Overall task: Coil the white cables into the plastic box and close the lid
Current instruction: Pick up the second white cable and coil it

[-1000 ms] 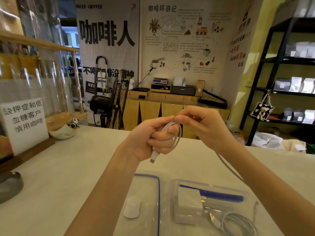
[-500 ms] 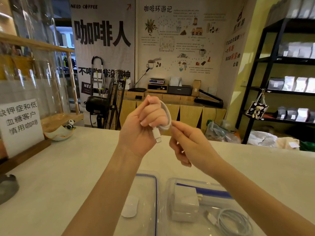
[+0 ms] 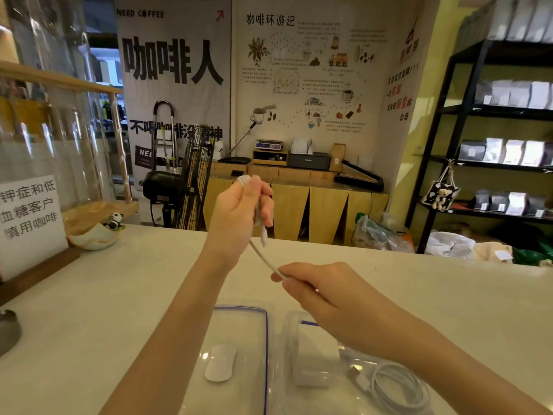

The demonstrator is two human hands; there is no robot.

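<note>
My left hand point(image 3: 236, 217) is raised above the counter, closed around loops of a white cable point(image 3: 264, 254), whose plug end hangs below the fingers. A straight stretch of that cable runs down to my right hand point(image 3: 317, 290), which pinches it lower and to the right. Below my arms sits the clear plastic box point(image 3: 287, 327), holding a white charger block point(image 3: 314, 357) and a coiled white cable point(image 3: 398, 390). The clear lid with a blue seal point(image 3: 264, 339) lies flat to the box's left.
A white oval piece point(image 3: 220, 366) shows on or under the lid. A sign on a wooden base point(image 3: 30, 217) and a small bowl with a panda figure point(image 3: 98, 233) stand at the counter's left. A dark object point(image 3: 7, 329) sits at the left edge.
My left hand has lifted and turned with the loops. My right hand has dropped down and to the right, drawing a length of cable straight between the two hands.
</note>
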